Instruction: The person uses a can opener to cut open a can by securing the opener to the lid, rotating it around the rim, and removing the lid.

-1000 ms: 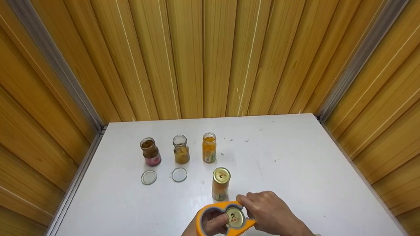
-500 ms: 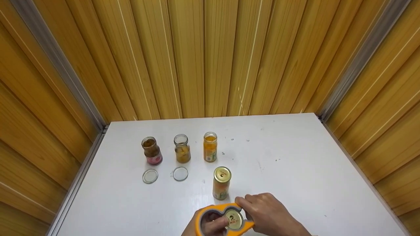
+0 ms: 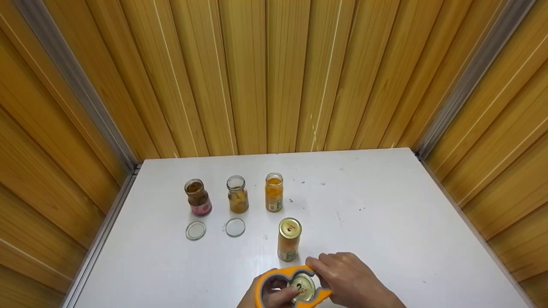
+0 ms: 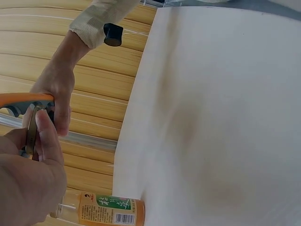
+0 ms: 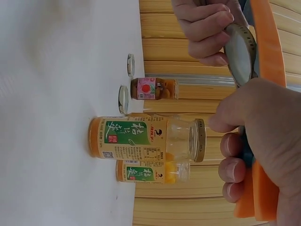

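My right hand (image 3: 349,278) grips an orange and grey jar opener (image 3: 291,270) above the table's near side. Between the thumb and fingers of my left hand (image 3: 280,296) is a loose gold lid (image 3: 306,284), its thumb on the printed top. From above, the lid shows inside the opener's opening; in the right wrist view the pale underside of the lid (image 5: 239,49) faces the camera. A lidded jar (image 3: 288,244) of orange contents stands upright just beyond both hands. Its gold lid (image 5: 201,140) is on in the right wrist view.
Three open glass jars stand in a row farther back: a dark one (image 3: 198,201), a pale yellow one (image 3: 238,201) and an orange one (image 3: 274,194). Two lids (image 3: 195,230) lie in front of the left pair. Wood-patterned panels (image 3: 284,77) enclose the white table (image 3: 376,214).
The lid in my left hand has shifted slightly left within the opener. My right hand keeps its grip on the opener, and the jars stand as before.
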A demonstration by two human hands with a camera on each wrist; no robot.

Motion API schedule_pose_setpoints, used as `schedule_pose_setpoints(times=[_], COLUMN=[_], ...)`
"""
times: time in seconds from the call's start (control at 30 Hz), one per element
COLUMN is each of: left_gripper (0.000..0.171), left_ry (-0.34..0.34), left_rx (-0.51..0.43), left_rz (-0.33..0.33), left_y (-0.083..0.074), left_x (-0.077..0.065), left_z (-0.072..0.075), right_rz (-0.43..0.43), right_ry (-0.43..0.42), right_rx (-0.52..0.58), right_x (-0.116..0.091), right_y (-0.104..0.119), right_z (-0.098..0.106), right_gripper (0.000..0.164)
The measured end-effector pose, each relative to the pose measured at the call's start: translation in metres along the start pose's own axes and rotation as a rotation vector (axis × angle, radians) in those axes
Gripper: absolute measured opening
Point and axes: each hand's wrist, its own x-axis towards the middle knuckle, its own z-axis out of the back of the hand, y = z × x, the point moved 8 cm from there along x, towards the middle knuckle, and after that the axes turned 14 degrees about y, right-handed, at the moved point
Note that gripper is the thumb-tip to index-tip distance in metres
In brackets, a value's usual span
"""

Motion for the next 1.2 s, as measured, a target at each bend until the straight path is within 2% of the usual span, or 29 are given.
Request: schedule_pose_setpoints(times=[0.2,0.4,0.63,0.77,1.0,1.2], left_gripper=[0.036,0.036,0.033,0.033,0.038,0.039], left_ry=[-0.034,-0.025,-0.181,-0.237,-0.337,-0.467], left_rx=[0.031,-0.024,0.051,0.085,0.157,0.255], left_rz=[0.032,-0.012,0.034,-0.022,-0.118,-0.156], left_y=[0.004,0.01,0.008,-0.002,-0.023,-0.039], left_x=[-0.003,-0.007,-0.017,-0.025,-0.037,-0.041], left_z=[0.008,0.026,0.067,0.082,0.107,0.131], right_rz=[-0.026,-0.037,-0.047,-0.052,-0.019,-0.049], right_ry=[0.034,0.036,0.03,0.036,-0.005,0.055], right_rx=[0.042,0.104,0.139,0.156,0.122,0.154], right_x=[0.0,0.0,-0.003,-0.004,-0.006,-0.004], right_y=[-0.002,-0.003,-0.008,-0.01,-0.009,-0.011], right_z=[-0.002,-0.001,0.001,0.002,0.005,0.003], right_gripper=[0.054,0.055,0.055,0.057,0.053,0.057])
